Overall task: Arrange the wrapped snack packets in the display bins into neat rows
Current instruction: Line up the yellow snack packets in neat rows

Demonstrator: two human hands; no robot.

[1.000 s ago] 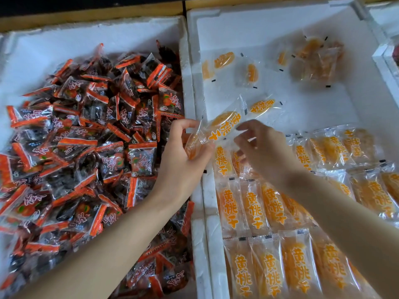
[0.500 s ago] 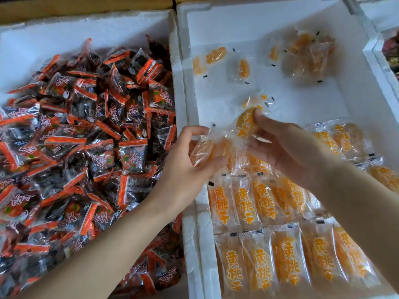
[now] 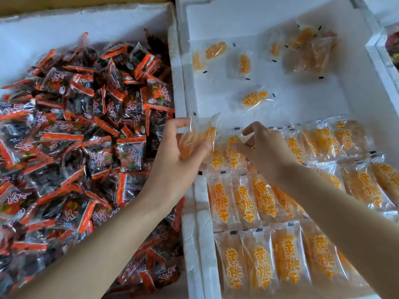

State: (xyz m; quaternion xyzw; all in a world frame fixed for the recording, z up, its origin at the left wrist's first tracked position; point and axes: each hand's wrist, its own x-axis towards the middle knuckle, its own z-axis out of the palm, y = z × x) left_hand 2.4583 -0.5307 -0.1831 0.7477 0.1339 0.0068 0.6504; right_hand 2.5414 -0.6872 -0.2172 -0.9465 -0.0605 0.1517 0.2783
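The left hand [image 3: 179,162] has its grip closed on one clear packet [image 3: 197,137] of yellow fruit, thumb on the near face and fingers curled over the top edge, holding it above the left end of the far row in the right foam bin [image 3: 216,22]. The right hand [image 3: 262,149] pinches the top of a packet already lying in that far row [image 3: 233,152], thumb and fingertips touching it, seemingly nudging it straight.

Three rows of yellow packets [image 3: 259,212] lie ordered in the near part of this bin; several loose ones [image 3: 254,98] sit scattered toward the far wall. The left bin [image 3: 86,22] holds an unsorted heap of dark, orange-trimmed packets [image 3: 86,137].

The step in hand looks like filling the far row's left end. Next, the held packet needs laying flat, lettering up, parallel and touching its neighbour.
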